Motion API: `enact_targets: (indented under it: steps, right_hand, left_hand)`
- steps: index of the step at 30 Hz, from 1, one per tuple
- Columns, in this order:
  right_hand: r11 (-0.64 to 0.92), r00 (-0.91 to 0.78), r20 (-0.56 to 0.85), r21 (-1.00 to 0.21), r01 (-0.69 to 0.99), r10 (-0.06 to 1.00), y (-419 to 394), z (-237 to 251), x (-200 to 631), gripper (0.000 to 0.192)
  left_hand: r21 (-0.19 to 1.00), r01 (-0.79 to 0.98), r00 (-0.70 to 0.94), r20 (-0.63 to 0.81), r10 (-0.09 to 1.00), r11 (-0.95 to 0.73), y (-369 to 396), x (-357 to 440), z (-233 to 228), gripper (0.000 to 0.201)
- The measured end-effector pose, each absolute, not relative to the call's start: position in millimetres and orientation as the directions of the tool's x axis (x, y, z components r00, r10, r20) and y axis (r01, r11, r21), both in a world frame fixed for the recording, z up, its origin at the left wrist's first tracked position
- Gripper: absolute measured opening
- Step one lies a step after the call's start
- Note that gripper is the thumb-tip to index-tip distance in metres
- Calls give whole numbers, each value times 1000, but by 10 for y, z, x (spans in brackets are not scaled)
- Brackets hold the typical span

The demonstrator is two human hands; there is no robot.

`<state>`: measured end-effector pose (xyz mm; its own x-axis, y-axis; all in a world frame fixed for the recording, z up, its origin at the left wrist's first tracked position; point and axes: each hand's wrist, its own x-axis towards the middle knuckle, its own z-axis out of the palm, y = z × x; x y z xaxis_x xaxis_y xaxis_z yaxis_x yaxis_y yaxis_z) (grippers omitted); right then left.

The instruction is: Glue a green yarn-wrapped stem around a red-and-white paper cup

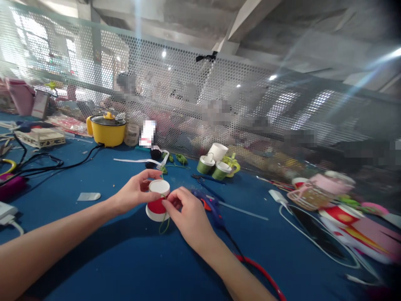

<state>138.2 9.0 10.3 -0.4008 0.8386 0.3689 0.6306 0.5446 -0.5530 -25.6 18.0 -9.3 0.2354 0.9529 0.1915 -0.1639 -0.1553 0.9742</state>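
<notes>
A small red and white cup [156, 205] stands on the blue table near its middle, its wider white rim at the bottom. My left hand [137, 189] curls around the cup's upper part, thumb in front and fingers behind. Against the cup's right side, my right hand [191, 218] pinches a thin green yarn [163, 229], which hangs in a loop beside the cup. Part of the yarn crosses the cup's front. My right fingertips partly hide where yarn and cup meet. Just right of that hand lies a blue glue gun [214, 209] with an orange trigger.
Green-wrapped cups [206, 165], a white cup [218, 151] and pliers [208, 179] sit beyond my hands. A yellow pot [108, 133] and a lit phone [148, 133] stand along the perforated screen [175, 83]. Right lie a dark phone [316, 230] and white cable; a red cord [263, 274] runs nearer.
</notes>
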Motion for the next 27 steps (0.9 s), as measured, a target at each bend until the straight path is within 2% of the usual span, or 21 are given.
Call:
enact_targets:
  steps: [2,5,7,9,14,17,27]
  right_hand:
    - [511,-402,322,-635,580,857,82,128,1412,14]
    - [355,-401,155,-795,491,903,45,194,1429,15]
    - [274,-407,80,-852,446,910,33,234,1439,14]
    - [293,-412,97,-847,443,906,43,260,1463,11]
    - [428,-427,200,-718,548,882,90,287,1550,10]
    - [465,-425,241,-680,567,872,86,310,1566,12]
    - [404,-430,180,-756,515,885,77,329,1556,13]
  left_hand:
    - [974,-156,245,199,949,-164,174,-257,-90,47]
    - [977,-146,265,191,945,-157,166,-254,-85,48]
    - [979,-142,279,182,943,-147,167,-255,-85,47]
    - [979,-153,295,177,939,-136,172,-260,-90,47]
    - [977,-201,342,145,929,-79,184,-277,-116,48]
    - [977,-206,362,122,924,-48,184,-274,-123,48]
    - [963,-270,386,85,918,24,161,-270,-82,48]
